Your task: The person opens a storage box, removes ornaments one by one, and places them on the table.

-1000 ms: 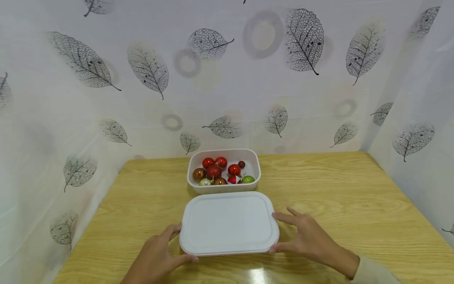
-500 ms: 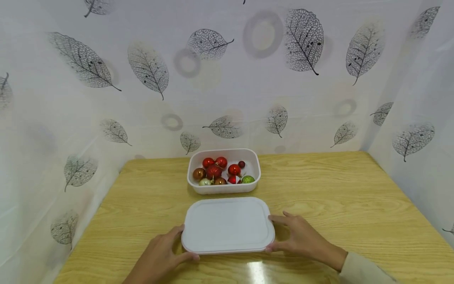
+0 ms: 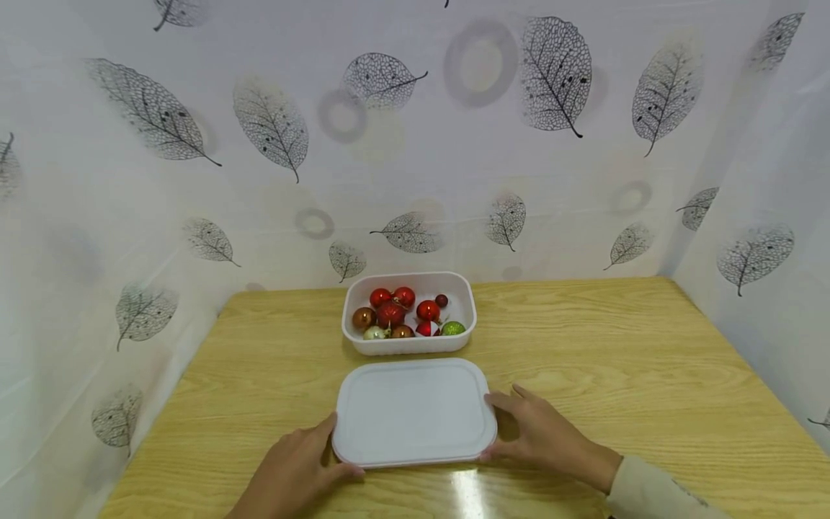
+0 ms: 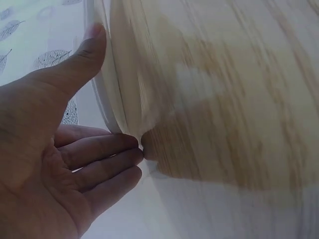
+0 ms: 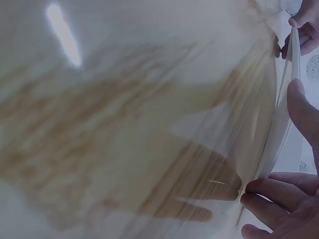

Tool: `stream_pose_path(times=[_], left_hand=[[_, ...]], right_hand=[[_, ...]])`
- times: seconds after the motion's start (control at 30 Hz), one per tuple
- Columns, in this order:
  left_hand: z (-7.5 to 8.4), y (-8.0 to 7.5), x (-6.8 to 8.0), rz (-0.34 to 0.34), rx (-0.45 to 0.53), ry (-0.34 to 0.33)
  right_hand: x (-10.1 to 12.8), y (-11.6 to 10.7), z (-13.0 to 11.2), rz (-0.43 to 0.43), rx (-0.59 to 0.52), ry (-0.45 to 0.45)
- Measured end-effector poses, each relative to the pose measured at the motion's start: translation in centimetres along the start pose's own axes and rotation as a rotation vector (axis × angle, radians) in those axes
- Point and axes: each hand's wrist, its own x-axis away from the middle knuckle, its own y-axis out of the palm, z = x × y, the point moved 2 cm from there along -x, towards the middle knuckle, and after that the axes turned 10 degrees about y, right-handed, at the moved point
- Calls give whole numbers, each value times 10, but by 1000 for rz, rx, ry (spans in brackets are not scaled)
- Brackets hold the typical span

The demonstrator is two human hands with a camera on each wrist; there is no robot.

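While a streak of glare [image 3: 468, 494] shines on the nearest part of the wood-grained counter [image 3: 648, 375], a pale sleeve [image 3: 651, 491] reaches in at the lower right, covering the right forearm. The left hand [image 3: 292, 465] and the right hand [image 3: 541, 436] sit apart from each other, clamped on opposite ends of a white lid [image 3: 415, 414], each with the thumb at the near corner and fingers along the short side. The wrist views show both thumbs laid against its edge and the other fingers touching it further along, with the glossy counter reflecting them. The lid lies top upward over the near middle of the counter, its corners rounded; whether a container sits beneath it I cannot tell. Just beyond, with a thin strip of counter between, stands an open white box [image 3: 408, 349] holding shiny balls. Along its near wall are a pale gold ball [image 3: 375, 333], a brown ball [image 3: 403, 331], a red-and-white ball [image 3: 426, 329] and a green ball [image 3: 453, 328]. Behind these come a second brown ball [image 3: 364, 318], a large red ball [image 3: 391, 314] and another red one [image 3: 428, 311], then two more reds and a small dark ball [image 3: 442, 300]. Past the counter's far edge hangs a whitish sheet [image 3: 415, 158] printed with dark leaves [image 3: 555, 72] and grey rings.
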Motion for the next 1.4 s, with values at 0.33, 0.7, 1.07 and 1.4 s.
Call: stream_pose_path(times=[0.33, 0.7, 1.07, 1.4], left_hand=[[4, 4, 3, 49, -114, 103], [6, 3, 1, 38, -167, 103], [7, 3, 1, 47, -161, 102], [12, -8, -1, 65, -33, 21]], right_hand=[[2, 4, -4, -36, 106, 28], [1, 7, -5, -4, 164, -78], [3, 7, -9, -5, 220, -126], [-2, -7, -10, -3, 226, -141]])
